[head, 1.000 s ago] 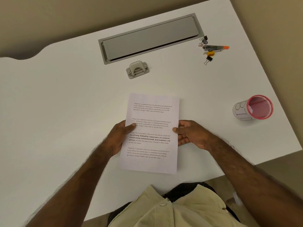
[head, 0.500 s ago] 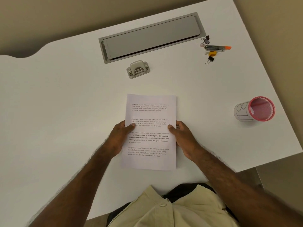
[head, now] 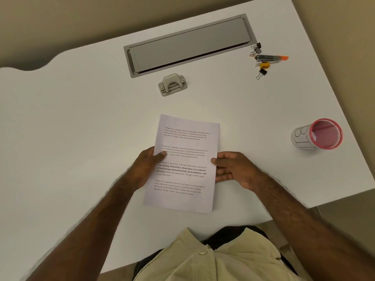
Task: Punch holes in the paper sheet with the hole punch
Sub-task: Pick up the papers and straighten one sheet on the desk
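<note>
My white desk fills most of what I see, its far edge curving in a wave toward ten o'clock and its right edge slanting down toward four o'clock. Set into the top at twelve o'clock is a long grey cable hatch with a flat lid inside a metal frame. Beyond the desk, a plain beige floor runs from ten o'clock round to three o'clock under soft, even, warm light with no hard shadows.
</note>
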`<action>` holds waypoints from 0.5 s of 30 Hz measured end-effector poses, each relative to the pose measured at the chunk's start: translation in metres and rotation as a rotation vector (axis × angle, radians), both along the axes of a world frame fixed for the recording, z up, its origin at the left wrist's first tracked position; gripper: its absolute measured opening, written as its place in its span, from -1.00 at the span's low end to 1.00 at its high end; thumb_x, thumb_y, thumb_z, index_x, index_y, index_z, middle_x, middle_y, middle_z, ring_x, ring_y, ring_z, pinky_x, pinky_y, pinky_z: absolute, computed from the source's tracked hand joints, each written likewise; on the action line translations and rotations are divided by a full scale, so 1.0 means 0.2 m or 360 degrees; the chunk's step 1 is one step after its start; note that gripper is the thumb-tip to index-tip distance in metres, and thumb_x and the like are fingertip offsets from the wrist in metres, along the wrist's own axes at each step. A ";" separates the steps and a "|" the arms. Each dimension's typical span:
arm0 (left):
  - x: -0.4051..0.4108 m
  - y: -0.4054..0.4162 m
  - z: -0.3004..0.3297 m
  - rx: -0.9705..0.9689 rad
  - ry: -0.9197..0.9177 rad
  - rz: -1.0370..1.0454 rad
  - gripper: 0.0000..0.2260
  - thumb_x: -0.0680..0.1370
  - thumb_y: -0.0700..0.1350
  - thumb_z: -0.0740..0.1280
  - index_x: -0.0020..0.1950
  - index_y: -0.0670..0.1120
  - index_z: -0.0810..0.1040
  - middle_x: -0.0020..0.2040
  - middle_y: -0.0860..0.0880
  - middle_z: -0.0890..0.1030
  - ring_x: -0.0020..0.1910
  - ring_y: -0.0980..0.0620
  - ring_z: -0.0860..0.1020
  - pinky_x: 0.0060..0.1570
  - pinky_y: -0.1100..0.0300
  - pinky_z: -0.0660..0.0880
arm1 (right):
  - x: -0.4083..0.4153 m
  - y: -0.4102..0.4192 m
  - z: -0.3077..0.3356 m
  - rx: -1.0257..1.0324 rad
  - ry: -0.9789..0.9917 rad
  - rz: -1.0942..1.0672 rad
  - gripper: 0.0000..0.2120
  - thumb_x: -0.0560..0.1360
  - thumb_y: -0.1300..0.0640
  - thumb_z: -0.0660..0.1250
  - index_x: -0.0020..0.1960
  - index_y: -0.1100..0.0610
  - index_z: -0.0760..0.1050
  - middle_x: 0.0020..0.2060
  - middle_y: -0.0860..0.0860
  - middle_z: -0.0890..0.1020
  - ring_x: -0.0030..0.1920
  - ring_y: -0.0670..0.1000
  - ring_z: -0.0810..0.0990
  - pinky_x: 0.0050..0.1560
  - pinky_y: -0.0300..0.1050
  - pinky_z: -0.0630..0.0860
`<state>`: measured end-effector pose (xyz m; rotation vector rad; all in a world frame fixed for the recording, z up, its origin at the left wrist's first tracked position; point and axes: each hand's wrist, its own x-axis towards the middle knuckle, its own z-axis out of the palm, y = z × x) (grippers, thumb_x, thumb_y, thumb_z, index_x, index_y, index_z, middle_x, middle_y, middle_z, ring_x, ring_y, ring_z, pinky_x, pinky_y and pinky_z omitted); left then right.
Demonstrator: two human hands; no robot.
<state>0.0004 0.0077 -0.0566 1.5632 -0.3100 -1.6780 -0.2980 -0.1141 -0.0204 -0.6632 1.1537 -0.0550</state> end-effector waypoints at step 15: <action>0.06 -0.03 0.02 0.0039 -0.0063 -0.0021 -0.71 0.65 -0.05 0.44 0.30 -0.17 0.64 0.23 -0.23 0.74 0.15 -0.26 0.74 0.14 -0.19 0.69 | 0.05 0.06 -0.04 -0.0034 0.0091 -0.0069 -0.82 0.58 0.28 0.49 0.16 0.30 0.65 -0.02 0.21 0.79 -0.13 0.16 0.81 -0.24 -0.01 0.73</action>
